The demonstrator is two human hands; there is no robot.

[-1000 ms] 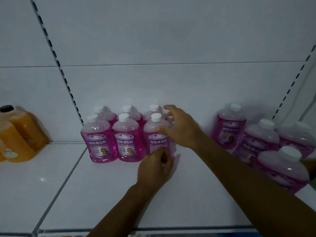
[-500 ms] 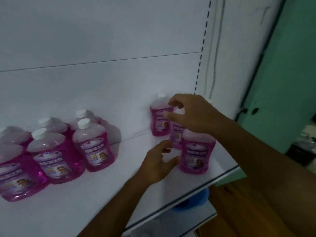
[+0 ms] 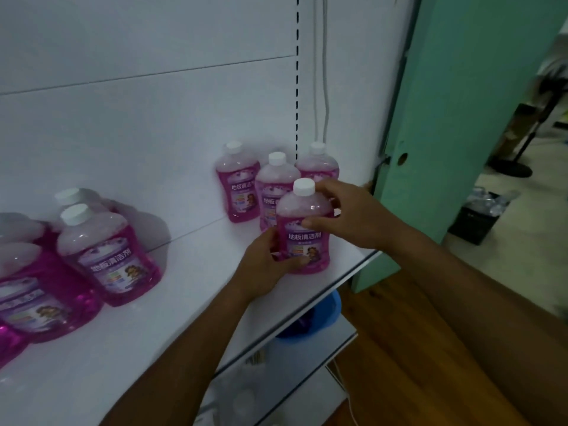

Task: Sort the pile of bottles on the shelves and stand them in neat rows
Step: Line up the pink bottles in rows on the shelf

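- My left hand (image 3: 264, 265) curls round the lower left side of the front bottle (image 3: 304, 229), thumb across the foot of its label.
- My right hand (image 3: 347, 213) holds the same bottle at the shoulder, thumb on the front and fingers wrapped behind, just below the white cap (image 3: 304, 186).
- The front bottle stands upright at centre frame, close to the shelf (image 3: 190, 302) edge on the right; both hands are on it.
- Three more bottles (image 3: 276, 186) stand just behind it against the back panel, upright, unsorted.
- Judgement: lift with both hands, keep it vertical, clear the neighbours before moving left.
- The sorted rows (image 3: 101, 250) sit at lower left of frame, well apart from my hands; set the bottle flush beside the nearest one, label forward.
- Risk noted: the shelf edge is near; a slip drops it to the floor.
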